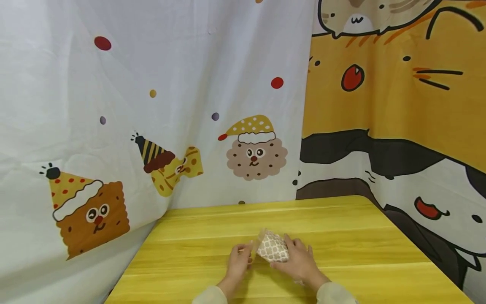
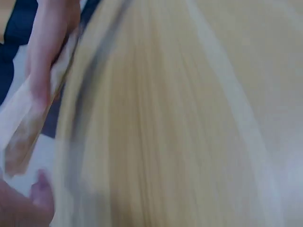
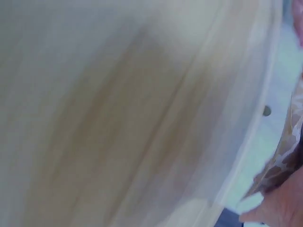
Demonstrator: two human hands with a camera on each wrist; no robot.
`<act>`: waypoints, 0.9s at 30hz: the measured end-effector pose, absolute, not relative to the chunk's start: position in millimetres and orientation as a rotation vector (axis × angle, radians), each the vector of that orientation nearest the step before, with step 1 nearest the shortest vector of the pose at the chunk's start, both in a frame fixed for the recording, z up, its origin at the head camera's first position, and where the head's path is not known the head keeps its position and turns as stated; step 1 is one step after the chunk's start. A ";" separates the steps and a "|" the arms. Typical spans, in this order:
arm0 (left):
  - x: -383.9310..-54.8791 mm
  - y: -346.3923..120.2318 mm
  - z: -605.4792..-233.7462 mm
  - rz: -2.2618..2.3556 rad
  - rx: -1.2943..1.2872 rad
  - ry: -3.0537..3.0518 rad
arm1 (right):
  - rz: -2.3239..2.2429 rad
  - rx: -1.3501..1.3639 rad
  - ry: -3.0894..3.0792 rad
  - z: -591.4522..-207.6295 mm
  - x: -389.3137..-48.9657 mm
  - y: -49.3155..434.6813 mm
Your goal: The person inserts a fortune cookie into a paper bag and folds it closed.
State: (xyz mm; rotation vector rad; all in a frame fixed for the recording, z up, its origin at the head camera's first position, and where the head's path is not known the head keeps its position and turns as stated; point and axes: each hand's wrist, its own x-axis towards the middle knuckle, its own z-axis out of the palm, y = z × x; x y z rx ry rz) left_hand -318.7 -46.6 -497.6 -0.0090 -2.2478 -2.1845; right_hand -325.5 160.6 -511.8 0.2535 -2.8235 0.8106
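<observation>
A flat packet point(image 1: 272, 248) with a beige-and-white lattice pattern is tilted above the table, and what looks like clear film shows at its edge. My right hand point(image 1: 300, 259) grips its right side, thumb along the near edge and fingers behind. Close to the packet's left side is my left hand point(image 1: 239, 264), fingers bent; whether it pinches the film cannot be made out. In the left wrist view the packet point(image 2: 23, 142) is blurred, with the left thumb point(image 2: 41, 191) below its end. The right wrist view has only part of the packet point(image 3: 284, 165) at the right edge.
The yellow wood-grain table point(image 1: 190, 236) reaches back to a white curtain point(image 1: 190, 63) printed with cartoon biscuits. To the right hangs a cartoon cat cloth point(image 1: 387, 109). A small clear scrap point(image 1: 298, 282) shows beneath my right hand.
</observation>
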 end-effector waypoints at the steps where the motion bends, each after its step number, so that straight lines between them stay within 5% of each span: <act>1: -317.8 -43.2 -495.4 -2.242 -0.021 -2.256 | 0.815 0.224 -2.786 -510.5 -326.3 156.7; 15: -341.4 -63.7 -453.4 -2.157 -0.669 -2.289 | 1.350 0.264 -2.382 -488.9 -320.1 151.6; 27: -349.4 -64.7 -465.2 -2.124 -0.651 -2.364 | 1.483 0.332 -2.416 -489.3 -333.5 157.9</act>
